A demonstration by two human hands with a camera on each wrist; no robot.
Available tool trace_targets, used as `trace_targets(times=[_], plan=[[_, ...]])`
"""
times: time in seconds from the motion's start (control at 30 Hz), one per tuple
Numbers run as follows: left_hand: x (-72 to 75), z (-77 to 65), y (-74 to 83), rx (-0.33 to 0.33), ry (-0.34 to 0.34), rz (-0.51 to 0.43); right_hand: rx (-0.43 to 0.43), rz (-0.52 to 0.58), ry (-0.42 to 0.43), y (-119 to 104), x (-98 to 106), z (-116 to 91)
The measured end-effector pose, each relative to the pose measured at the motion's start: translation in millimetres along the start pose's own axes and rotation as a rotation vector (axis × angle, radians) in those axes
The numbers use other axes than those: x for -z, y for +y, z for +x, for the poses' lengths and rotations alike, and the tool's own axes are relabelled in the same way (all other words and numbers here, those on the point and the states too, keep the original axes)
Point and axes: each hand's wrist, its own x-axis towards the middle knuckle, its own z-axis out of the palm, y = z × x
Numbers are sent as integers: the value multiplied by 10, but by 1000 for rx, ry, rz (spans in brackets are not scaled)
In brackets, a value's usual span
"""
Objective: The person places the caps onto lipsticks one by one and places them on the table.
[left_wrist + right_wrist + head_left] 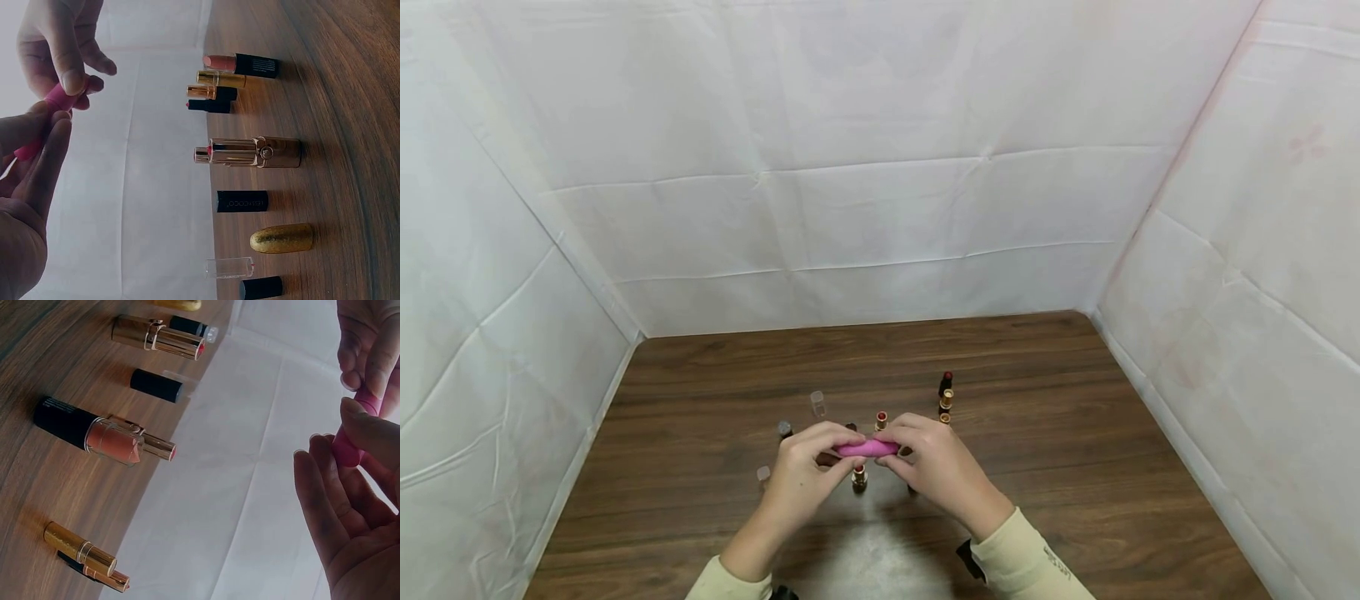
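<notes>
A glossy pink lipstick tube (867, 449) is held level above the table between both hands. My left hand (802, 468) pinches its left end between thumb and fingers. With thumb and fingertips, my right hand (942, 467) grips the other end. Beneath them, an uncapped gold lipstick (859, 479) stands upright, its red tip showing. Another red-tipped gold lipstick (882, 419) stands just beyond the hands. In the right wrist view the pink tube (347, 447) has a rounded end, and a seam runs round it near the left fingers.
Clear caps (817, 404) and dark caps (242, 201) stand on the left. A gold bullet-shaped case (281, 239) is among them. To the right, a dark lipstick (947, 382) and gold ones (947, 400) form a row. A coral lipstick (115, 444) has a black base. White cloth walls (865, 217) border the wooden table (1075, 500).
</notes>
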Motion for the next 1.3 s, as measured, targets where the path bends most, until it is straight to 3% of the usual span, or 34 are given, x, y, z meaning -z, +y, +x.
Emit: trace_targets(times=[0.23,0.9,1.17,1.3], plan=[[1,5,19,-12,16,1,44,-30,42,-12,-1,8],[-11,-23,32,-80,27,-14,45,-66,69,-46,-15,-21],[-3,-24,31,-143,51,-33,63,-27,101,-55,-21,-21],[21,-11,26,-153,66,-24,74,-61,114,-40,-15,-30]])
